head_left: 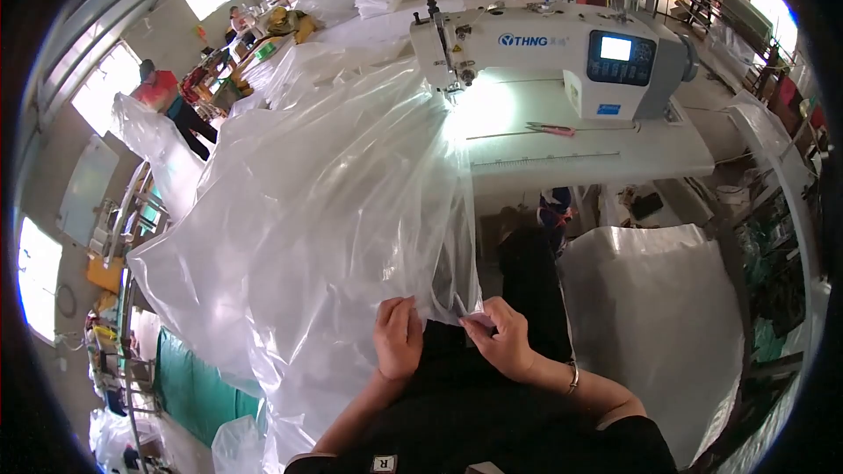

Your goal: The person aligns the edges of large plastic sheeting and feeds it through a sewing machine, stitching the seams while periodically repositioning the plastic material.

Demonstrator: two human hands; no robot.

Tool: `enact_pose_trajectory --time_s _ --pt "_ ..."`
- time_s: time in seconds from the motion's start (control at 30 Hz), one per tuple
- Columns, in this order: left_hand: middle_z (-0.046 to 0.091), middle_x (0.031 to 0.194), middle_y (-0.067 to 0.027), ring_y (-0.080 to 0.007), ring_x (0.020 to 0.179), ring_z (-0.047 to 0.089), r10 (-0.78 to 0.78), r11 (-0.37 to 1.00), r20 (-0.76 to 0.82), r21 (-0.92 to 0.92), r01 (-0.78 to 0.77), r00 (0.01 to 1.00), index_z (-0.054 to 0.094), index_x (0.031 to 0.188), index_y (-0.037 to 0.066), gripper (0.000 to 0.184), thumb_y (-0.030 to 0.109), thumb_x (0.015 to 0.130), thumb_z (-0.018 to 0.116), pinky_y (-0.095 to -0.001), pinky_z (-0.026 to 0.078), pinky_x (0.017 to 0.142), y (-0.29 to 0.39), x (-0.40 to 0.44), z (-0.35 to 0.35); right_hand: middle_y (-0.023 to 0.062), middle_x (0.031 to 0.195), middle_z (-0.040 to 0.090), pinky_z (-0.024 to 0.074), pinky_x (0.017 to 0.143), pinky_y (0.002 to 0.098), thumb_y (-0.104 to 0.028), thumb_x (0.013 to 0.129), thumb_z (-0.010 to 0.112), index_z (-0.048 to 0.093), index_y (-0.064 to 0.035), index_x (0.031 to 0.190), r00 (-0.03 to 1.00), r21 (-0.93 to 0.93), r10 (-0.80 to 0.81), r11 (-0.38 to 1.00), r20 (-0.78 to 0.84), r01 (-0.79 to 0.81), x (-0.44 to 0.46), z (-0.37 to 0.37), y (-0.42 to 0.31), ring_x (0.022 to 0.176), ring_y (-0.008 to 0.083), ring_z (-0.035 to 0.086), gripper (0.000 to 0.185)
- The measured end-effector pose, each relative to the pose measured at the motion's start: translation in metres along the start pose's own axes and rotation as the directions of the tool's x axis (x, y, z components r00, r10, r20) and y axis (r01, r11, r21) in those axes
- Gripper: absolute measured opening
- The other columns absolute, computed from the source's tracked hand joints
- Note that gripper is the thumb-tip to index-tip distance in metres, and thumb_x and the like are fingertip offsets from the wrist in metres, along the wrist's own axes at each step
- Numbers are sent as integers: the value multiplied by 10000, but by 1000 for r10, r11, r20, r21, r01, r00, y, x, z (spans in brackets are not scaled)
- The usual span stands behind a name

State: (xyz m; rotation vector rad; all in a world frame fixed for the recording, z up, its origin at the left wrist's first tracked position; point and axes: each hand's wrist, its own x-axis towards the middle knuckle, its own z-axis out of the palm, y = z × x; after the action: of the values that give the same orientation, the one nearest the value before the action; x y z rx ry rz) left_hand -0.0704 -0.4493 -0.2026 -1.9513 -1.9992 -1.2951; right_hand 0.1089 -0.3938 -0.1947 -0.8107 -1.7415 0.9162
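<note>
A large clear plastic sheet (299, 211) spreads from the needle area of a white sewing machine (527, 44) down to my lap. My left hand (399, 338) is closed on the sheet's lower edge, fingers curled into the film. To its right, my right hand (505, 338) pinches the corner of the same edge between thumb and fingers. Between the hands the film hangs in folds. Up at the machine, the sheet gathers beneath the lit needle. Pink-handled thread snips (551, 129) lie on the machine bed, to the right of the needle.
A stack of clear plastic sheeting (650, 316) lies to my right. Green fabric (198, 386) hangs low at the left. Another person (167, 96) stands at the far left beside more plastic. A ruler scale (544, 161) marks the table's front edge.
</note>
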Motion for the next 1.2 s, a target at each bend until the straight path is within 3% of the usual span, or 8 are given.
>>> enact_pose_trajectory --time_s 0.1,0.17,0.3,0.37,0.47,0.9,1.07,1.2 --pt "618 866 -168 -311 726 618 -47 995 -50 86 51 998 596 948 -35 143 -16 809 565 -351 491 694 -2 -9 -12 87 716 556 446 520 275 17 713 706 550 -24 773 995 2 -93 996 38 93 3 2 -6 607 205 574 172" --pt "639 865 -139 -224 691 610 -464 873 -107 -221 434 879 607 931 -32 115 9 846 541 -325 478 680 -5 -12 -13 90 730 563 456 528 280 23 714 702 553 -23 787 989 14 -137 991 55 136 5 8 -8 619 215 581 172" --pt "618 782 -40 -103 672 546 -664 655 135 -370 659 736 613 932 -11 114 46 875 532 -247 449 657 -11 -4 -33 114 788 587 495 575 329 25 733 668 562 -31 828 973 75 -199 979 113 192 14 16 -15 697 282 607 153" --pt "587 749 -14 -77 671 513 -549 759 164 -314 570 820 606 940 -1 120 60 893 513 -225 432 645 15 9 -44 117 795 588 495 578 329 26 737 664 571 -31 846 972 81 -208 976 105 201 16 18 -17 699 282 607 154" --pt "577 758 -6 -51 686 499 -515 580 379 -507 638 769 590 950 -2 111 49 909 500 -209 425 636 41 17 -45 114 806 595 499 577 317 33 729 674 589 -26 883 965 70 -245 968 95 239 14 19 -18 695 269 611 186" --pt "580 793 -3 -65 716 513 -477 656 309 -497 568 822 570 976 -24 131 58 929 480 -216 446 663 49 5 -36 81 804 599 505 550 308 39 683 690 614 -38 943 906 3 -404 914 126 407 20 24 -21 672 238 608 281" --pt "581 789 15 -55 725 515 -550 356 407 -676 646 729 583 924 -15 110 53 915 496 -228 440 659 46 6 -31 74 793 596 507 568 310 0 690 686 618 -51 902 866 -69 -458 875 200 478 22 26 -22 675 243 607 228" --pt "590 779 -9 -71 715 532 -579 535 262 -593 602 772 588 869 -10 81 36 889 524 -244 430 618 38 12 -37 87 762 592 506 590 335 -25 725 660 621 -59 842 812 -6 -397 897 429 442 38 16 -16 679 255 605 128"
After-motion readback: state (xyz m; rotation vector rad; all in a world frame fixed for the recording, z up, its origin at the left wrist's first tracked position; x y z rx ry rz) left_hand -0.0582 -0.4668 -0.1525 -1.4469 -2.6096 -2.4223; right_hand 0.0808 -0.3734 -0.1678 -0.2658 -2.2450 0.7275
